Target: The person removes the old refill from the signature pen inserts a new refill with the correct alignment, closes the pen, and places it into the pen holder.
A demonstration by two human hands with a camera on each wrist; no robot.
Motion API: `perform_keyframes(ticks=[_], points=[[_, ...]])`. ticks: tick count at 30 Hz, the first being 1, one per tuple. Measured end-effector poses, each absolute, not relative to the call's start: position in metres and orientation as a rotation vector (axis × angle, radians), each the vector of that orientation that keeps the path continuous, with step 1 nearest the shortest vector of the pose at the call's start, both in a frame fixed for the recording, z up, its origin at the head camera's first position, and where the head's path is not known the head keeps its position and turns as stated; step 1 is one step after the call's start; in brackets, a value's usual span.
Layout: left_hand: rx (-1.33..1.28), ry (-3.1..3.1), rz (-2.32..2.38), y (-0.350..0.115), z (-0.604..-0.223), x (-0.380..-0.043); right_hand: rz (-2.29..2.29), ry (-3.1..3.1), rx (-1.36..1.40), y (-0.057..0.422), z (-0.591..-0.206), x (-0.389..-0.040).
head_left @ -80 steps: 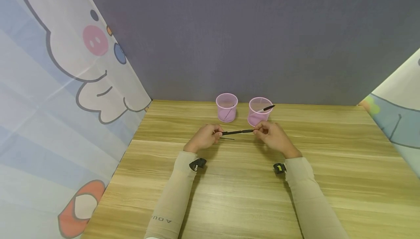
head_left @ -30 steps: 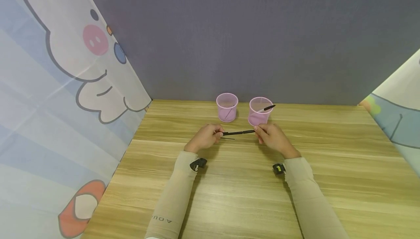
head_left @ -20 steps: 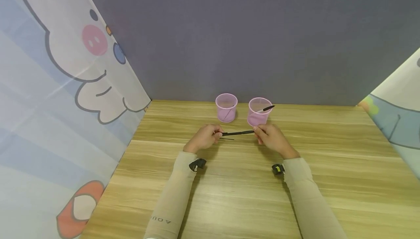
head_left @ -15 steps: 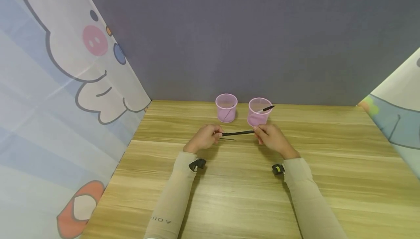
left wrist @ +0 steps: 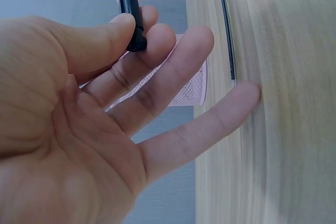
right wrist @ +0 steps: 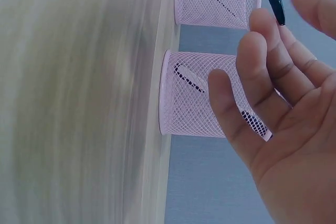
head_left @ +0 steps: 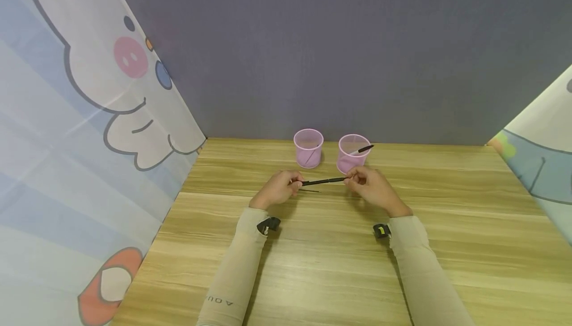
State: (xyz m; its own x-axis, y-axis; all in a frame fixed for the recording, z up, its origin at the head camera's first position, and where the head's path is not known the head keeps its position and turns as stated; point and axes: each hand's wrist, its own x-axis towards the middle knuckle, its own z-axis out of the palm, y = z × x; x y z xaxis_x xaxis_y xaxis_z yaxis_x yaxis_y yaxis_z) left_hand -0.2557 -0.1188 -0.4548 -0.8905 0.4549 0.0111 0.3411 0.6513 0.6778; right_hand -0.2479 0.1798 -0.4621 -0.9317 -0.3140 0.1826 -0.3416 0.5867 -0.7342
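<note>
My left hand (head_left: pixel 281 187) pinches the clip end of a black pen (head_left: pixel 323 181) between thumb and forefinger, its other fingers spread in the left wrist view. The pen points to the right, nearly level above the table. At its tip is my right hand (head_left: pixel 370 187). In the right wrist view the thumb stands apart from the tapered pen tip (right wrist: pixel 280 17), which lies right at the forefinger; the other fingers are loosely bent. A thin dark rod like a pen refill (left wrist: pixel 227 30) lies on the table beneath the pen, partly hidden by my left hand.
Two pink mesh pen cups stand behind my hands. The left cup (head_left: pixel 302 156) holds a thin rod; in the right cup (head_left: pixel 345 163) leans a white pen with a black end (head_left: pixel 365 148). A grey wall (head_left: pixel 339 57) rises behind the wooden table (head_left: pixel 321 276).
My right hand has shifted slightly right, and its finger and thumb have changed their position at the pen tip. The left hand keeps its pinch on the pen, almost still.
</note>
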Motion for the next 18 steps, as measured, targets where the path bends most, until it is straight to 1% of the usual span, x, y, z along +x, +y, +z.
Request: perform_keyframes(ticks=[18], points=[[0.634,2.7,1.066,-0.1167,-0.4529,-0.254,1.312,-2.752,0.621,0.1805,-0.466,-0.2503]])
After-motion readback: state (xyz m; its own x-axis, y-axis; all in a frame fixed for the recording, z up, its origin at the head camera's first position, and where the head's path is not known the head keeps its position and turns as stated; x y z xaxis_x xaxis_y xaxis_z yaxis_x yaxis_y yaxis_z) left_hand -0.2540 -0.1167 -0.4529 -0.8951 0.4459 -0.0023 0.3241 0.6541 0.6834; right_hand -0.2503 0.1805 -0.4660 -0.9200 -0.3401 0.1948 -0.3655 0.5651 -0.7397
